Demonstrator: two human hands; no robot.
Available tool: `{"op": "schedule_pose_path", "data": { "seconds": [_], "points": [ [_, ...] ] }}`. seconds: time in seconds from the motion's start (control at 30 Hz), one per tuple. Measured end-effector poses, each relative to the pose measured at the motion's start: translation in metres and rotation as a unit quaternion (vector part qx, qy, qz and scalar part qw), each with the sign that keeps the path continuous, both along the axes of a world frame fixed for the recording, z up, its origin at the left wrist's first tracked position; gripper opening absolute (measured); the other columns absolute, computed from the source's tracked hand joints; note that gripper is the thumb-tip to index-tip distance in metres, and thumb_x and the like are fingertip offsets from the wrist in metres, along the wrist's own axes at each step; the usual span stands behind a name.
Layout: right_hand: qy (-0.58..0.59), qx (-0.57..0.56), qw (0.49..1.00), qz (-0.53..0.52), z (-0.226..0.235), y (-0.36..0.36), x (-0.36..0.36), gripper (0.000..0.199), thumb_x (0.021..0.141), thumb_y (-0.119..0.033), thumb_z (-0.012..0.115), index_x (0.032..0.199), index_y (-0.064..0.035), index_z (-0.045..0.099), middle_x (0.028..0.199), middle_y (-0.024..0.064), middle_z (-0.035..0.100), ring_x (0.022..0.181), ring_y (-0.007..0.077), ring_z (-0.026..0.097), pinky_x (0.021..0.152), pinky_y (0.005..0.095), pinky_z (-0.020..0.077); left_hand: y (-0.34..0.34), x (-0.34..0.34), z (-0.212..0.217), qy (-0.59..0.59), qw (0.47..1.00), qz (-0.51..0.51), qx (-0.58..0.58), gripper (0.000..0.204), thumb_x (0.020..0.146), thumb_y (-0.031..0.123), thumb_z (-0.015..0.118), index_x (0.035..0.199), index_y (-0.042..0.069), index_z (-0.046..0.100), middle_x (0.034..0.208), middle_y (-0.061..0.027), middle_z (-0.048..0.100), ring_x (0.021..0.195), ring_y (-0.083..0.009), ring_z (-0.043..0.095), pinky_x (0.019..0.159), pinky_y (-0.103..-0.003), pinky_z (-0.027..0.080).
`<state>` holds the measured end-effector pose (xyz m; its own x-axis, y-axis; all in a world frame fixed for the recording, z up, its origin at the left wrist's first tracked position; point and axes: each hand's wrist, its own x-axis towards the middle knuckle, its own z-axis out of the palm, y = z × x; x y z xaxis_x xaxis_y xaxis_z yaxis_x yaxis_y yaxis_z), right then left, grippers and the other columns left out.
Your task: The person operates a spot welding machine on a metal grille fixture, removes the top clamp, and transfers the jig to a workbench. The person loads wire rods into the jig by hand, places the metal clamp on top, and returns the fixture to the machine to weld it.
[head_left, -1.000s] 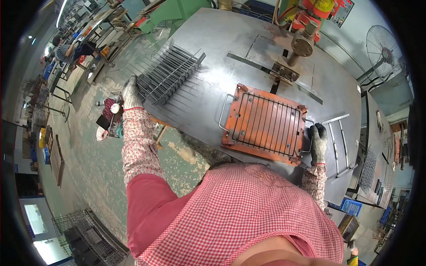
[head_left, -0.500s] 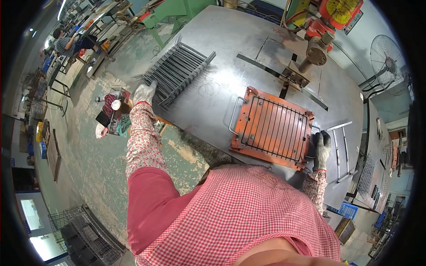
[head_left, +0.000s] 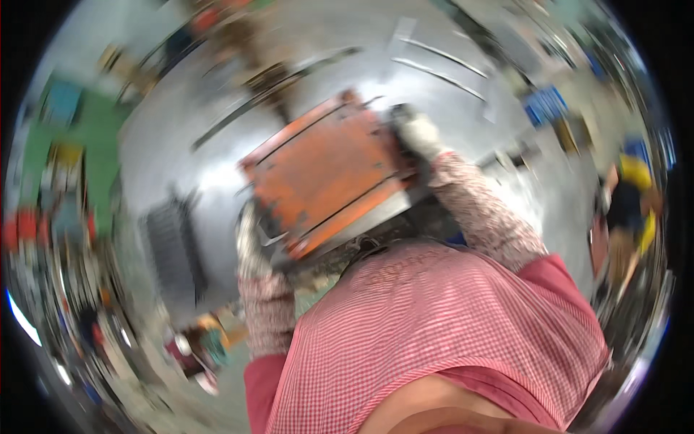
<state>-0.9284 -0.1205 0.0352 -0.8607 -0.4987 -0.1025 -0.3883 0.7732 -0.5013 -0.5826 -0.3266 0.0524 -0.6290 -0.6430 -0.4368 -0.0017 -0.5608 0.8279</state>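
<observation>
An orange, flat metal jig plate (head_left: 325, 170) lies tilted in view on the steel tabletop in front of me, smeared by motion. Dark rods run along its two long sides; whether crossbars lie between them is lost in the blur. My left hand (head_left: 249, 235), in a pale glove, is closed at the handle on the plate's left end. At the opposite end my gloved right hand (head_left: 419, 134) has its dark-tipped fingers curled around the other handle. Off to the left sits a stack of grey wire grids (head_left: 172, 249), apart from both hands.
Beyond the plate, a long metal bar (head_left: 275, 94) crosses the steel table (head_left: 220, 170) near the machine's brownish head (head_left: 246, 43). Thin metal strips (head_left: 441, 76) lie at the far right. A blue basket (head_left: 546, 106) stands past the table's edge, and a person in yellow and dark clothing (head_left: 629, 202) is at right.
My left hand has left the wire grid stack and come to the plate's left handle. The whole view has swung round and blurred. My right hand stays at its handle.
</observation>
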Motion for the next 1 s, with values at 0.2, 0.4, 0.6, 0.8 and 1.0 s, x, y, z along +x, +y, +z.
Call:
{"op": "schedule_pose_path", "data": {
  "seconds": [0.2, 0.4, 0.6, 0.8, 1.0],
  "points": [
    [-0.18, -0.224, 0.956, -0.063, 0.014, 0.123, 0.061, 0.041, 0.095, -0.038, 0.05, 0.112, -0.0018, 0.058, 0.097, 0.0198, 0.067, 0.093, 0.0358, 0.065, 0.082, 0.0413, 0.0506, 0.034, -0.023, 0.03, -0.129, 0.978, -0.127, -0.103, 0.039, 0.097, 0.037, 0.05, 0.122, 0.009, 0.054, 0.111, -0.0051, 0.058, 0.1, -0.0189, 0.056, 0.082, -0.034, 0.049],
    [-0.162, -0.216, 0.932, -0.243, -0.039, 0.31, 0.1, 0.039, 0.094, -0.036, 0.051, 0.109, -0.0015, 0.06, 0.093, 0.0191, 0.068, 0.09, 0.0353, 0.065, 0.081, 0.0434, 0.0504, 0.209, -0.102, 0.107, -0.161, 0.968, -0.15, -0.123, 0.036, 0.097, 0.047, 0.048, 0.106, 0.013, 0.055, 0.071, 0.0067, 0.05, 0.051, -0.0064, 0.04, 0.042, -0.024, 0.031],
    [-0.229, -0.145, 0.886, -0.376, -0.113, 0.426, 0.114, 0.037, 0.087, -0.031, 0.054, 0.101, 0.0018, 0.064, 0.091, 0.0205, 0.067, 0.088, 0.0355, 0.065, 0.082, 0.0452, 0.0498, 0.298, -0.243, 0.066, 0.027, 0.866, -0.497, 0.052, 0.024, 0.099, 0.032, 0.05, 0.084, 0.014, 0.053, 0.061, 0.0068, 0.035, 0.043, -0.0039, 0.025, 0.037, -0.019, 0.026],
    [0.059, -0.078, 0.687, -0.72, -0.131, 0.596, 0.263, 0.032, 0.089, -0.029, 0.052, 0.107, -0.0048, 0.064, 0.106, 0.0206, 0.066, 0.1, 0.0357, 0.063, 0.09, 0.0425, 0.0481, 0.423, -0.288, 0.027, -0.002, 0.711, -0.665, 0.227, 0.02, 0.101, 0.029, 0.048, 0.089, 0.013, 0.053, 0.052, 0.0063, 0.031, 0.038, -0.0037, 0.022, 0.032, -0.02, 0.026],
    [0.135, -0.082, 0.229, -0.96, -0.06, 0.633, 0.401, 0.054, 0.084, -0.04, 0.064, 0.124, -0.006, 0.052, 0.123, 0.026, 0.058, 0.114, 0.04, 0.058, 0.096, 0.047, 0.0468, 0.361, -0.356, -0.084, -0.065, 0.716, -0.694, 0.036, 0.027, 0.093, 0.04, 0.06, 0.086, 0.016, 0.052, 0.053, 0.0066, 0.025, 0.043, -0.0072, 0.023, 0.042, -0.025, 0.024]
  ]
}}
